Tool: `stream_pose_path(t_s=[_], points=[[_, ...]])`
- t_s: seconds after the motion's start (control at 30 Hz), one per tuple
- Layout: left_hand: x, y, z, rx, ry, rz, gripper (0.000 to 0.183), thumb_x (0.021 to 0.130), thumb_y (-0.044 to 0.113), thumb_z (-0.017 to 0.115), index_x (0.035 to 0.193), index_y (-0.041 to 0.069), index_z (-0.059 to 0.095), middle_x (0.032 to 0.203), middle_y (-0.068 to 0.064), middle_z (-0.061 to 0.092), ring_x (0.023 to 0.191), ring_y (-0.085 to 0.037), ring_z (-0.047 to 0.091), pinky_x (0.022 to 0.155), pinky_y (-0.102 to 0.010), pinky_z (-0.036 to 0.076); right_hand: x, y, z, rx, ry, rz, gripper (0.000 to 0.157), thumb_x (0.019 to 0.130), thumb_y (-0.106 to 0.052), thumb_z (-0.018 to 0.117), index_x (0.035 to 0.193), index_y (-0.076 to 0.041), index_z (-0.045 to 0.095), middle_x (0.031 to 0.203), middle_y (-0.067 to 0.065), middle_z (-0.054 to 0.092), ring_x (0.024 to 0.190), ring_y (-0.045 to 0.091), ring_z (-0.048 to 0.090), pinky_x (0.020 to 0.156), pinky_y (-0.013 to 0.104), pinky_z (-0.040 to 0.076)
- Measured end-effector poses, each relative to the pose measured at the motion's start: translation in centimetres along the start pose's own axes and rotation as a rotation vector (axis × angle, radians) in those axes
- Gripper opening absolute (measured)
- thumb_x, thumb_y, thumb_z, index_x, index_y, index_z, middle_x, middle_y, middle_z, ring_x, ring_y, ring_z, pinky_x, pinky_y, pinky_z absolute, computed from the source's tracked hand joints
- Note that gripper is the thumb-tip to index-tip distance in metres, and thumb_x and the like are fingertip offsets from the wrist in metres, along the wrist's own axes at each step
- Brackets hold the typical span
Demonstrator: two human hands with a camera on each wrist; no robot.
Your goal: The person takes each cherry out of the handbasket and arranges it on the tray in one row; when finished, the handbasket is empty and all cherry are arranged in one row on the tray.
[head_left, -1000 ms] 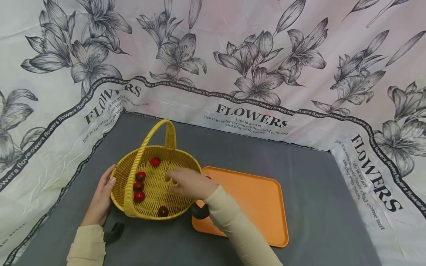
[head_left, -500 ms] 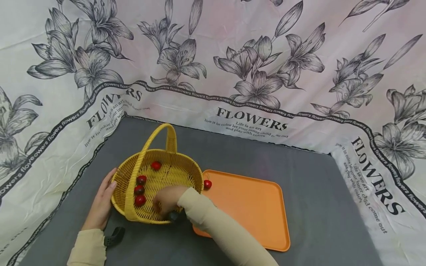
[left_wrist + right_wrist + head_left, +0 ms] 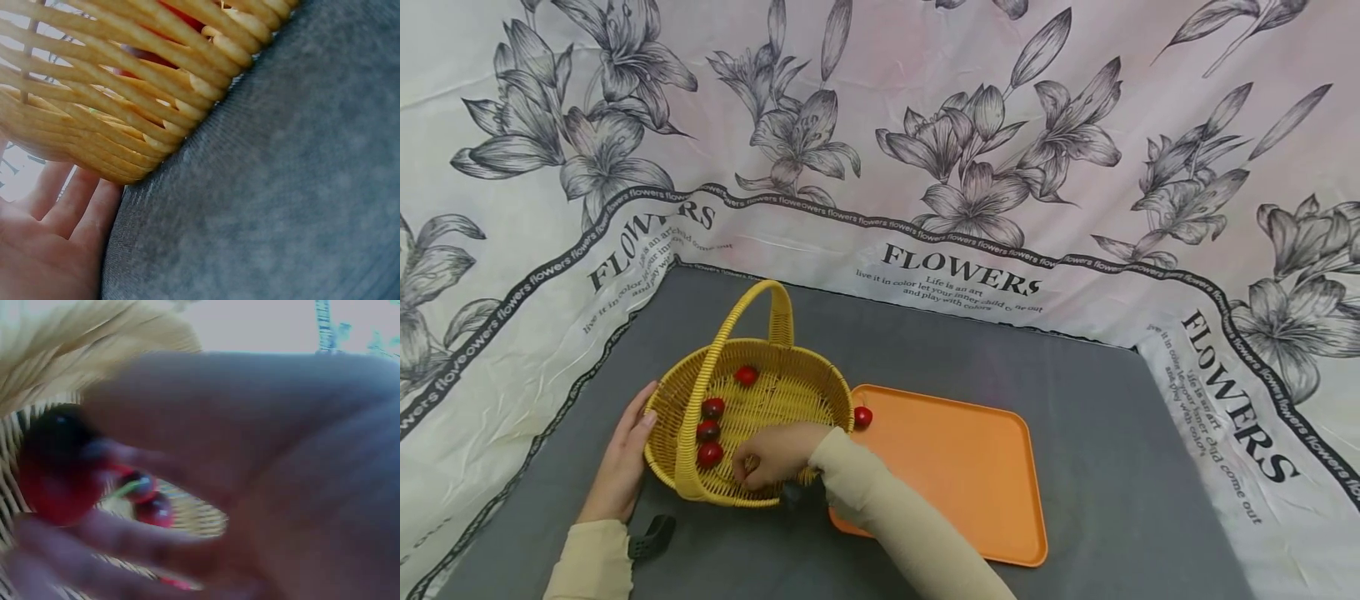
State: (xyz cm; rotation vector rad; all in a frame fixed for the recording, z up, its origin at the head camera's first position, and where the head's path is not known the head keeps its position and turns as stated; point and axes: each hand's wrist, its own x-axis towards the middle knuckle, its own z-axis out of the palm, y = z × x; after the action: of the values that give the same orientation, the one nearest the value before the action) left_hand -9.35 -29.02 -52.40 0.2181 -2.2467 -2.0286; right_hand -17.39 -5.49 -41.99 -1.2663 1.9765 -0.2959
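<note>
In the head view my left hand [image 3: 622,458] rests against the outer left side of the yellow wicker basket [image 3: 673,392]. Its fingers lie fairly straight along the wall, as the left wrist view also shows. My right hand [image 3: 778,454] is down inside the front of the basket. Between its thumb and fingers it pinches a dark red cherry [image 3: 59,465], blurred in the right wrist view and hidden in the head view. Several other cherries lie in the basket: one red cherry [image 3: 747,376] towards the back, and a row with a red cherry [image 3: 710,454] on the left.
An orange tray [image 3: 955,467] lies right of the basket, with one red cherry [image 3: 862,417] at its back left corner. The basket's tall handle [image 3: 703,392] arches over its left part. Flower-printed cloth [image 3: 955,267] borders the grey table [image 3: 1120,467].
My right hand has moved from the basket's middle down to its front, and pinches the cherry that lay there. The cherry on the tray has come into full view. My left hand stays put.
</note>
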Motion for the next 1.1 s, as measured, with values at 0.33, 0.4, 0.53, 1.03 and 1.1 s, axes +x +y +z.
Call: stream_pose_path(t_s=[0.33,0.4,0.53,1.03,1.1], points=[[-0.1,0.1,-0.4,-0.009,-0.013,0.021,0.053,0.104,0.037,0.034,0.154,0.031,0.016,0.150,-0.004,0.025,0.115,0.005,0.041,0.082,-0.007,0.038,-7.1,1.1,-1.2,0.253,0.359,-0.135,0.029,0.096,-0.032,0.058,0.123,-0.020,0.059,0.117,-0.007,0.055,0.102,0.003,0.053,0.087,0.020,0.046],[-0.1,0.1,-0.4,-0.021,-0.009,0.020,0.054,0.104,0.038,0.034,0.154,0.030,0.016,0.150,-0.004,0.025,0.115,0.004,0.041,0.082,-0.008,0.039,-9.0,1.7,-1.1,0.302,0.430,-0.131,0.031,0.096,-0.030,0.059,0.126,-0.021,0.057,0.117,-0.007,0.054,0.101,0.006,0.054,0.086,0.023,0.048],[-0.1,0.1,-0.2,-0.030,-0.003,0.017,0.055,0.104,0.038,0.035,0.155,0.028,0.016,0.150,-0.004,0.026,0.114,0.004,0.042,0.082,-0.008,0.040,-12.8,3.3,-0.3,0.326,0.602,-0.061,0.032,0.097,-0.026,0.058,0.129,-0.027,0.056,0.115,-0.006,0.053,0.098,0.011,0.054,0.082,0.030,0.049],[0.3,0.2,-0.1,-0.084,-0.002,0.031,0.054,0.104,0.037,0.036,0.154,0.028,0.018,0.151,-0.003,0.026,0.119,0.000,0.040,0.084,-0.008,0.039,-13.3,10.3,4.1,0.260,0.910,0.319,0.026,0.088,-0.012,0.070,0.110,-0.006,0.059,0.101,0.004,0.058,0.089,0.019,0.060,0.074,0.031,0.051],[0.3,0.2,0.0,-0.082,-0.006,0.017,0.055,0.104,0.039,0.037,0.154,0.029,0.018,0.152,-0.003,0.025,0.120,0.000,0.039,0.084,-0.007,0.038,-12.5,11.3,4.5,0.217,0.902,0.335,0.027,0.087,-0.010,0.070,0.111,-0.004,0.060,0.102,0.006,0.057,0.087,0.019,0.058,0.073,0.030,0.051]])
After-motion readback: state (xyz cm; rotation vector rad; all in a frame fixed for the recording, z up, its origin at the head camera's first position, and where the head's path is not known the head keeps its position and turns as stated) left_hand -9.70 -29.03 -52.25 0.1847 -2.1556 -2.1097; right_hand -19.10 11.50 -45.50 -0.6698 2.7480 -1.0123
